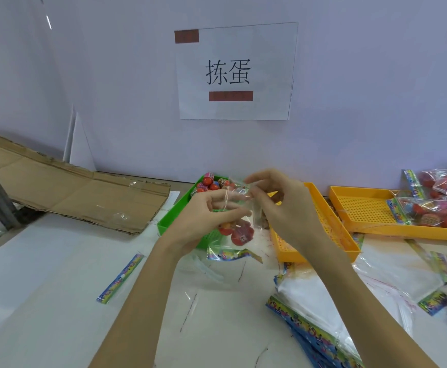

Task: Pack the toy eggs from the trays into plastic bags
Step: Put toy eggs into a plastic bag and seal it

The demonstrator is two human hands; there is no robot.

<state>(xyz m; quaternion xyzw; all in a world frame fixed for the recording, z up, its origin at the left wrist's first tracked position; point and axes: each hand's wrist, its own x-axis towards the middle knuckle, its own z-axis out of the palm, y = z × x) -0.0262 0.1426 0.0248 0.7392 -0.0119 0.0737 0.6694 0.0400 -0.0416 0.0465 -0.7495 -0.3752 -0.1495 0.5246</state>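
A clear plastic bag [239,229] with red toy eggs inside and a colourful printed header at its bottom hangs above the table at mid frame. My left hand [206,216] pinches the bag's left side near its upper edge. My right hand [278,200] pinches the upper edge from the right, fingers curled over it. Behind my hands stands a green tray [174,213] holding several red toy eggs [209,184]. An orange tray [323,224] sits just right of it, partly hidden by my right hand.
A second orange tray [363,208] at the right holds filled bags [434,211]. A stack of unfilled bags with blue headers [310,301] lies at lower right. Flattened cardboard [79,192] lies at the left. A loose printed strip [121,277] rests on the white table. A paper sign [233,73] hangs on the wall.
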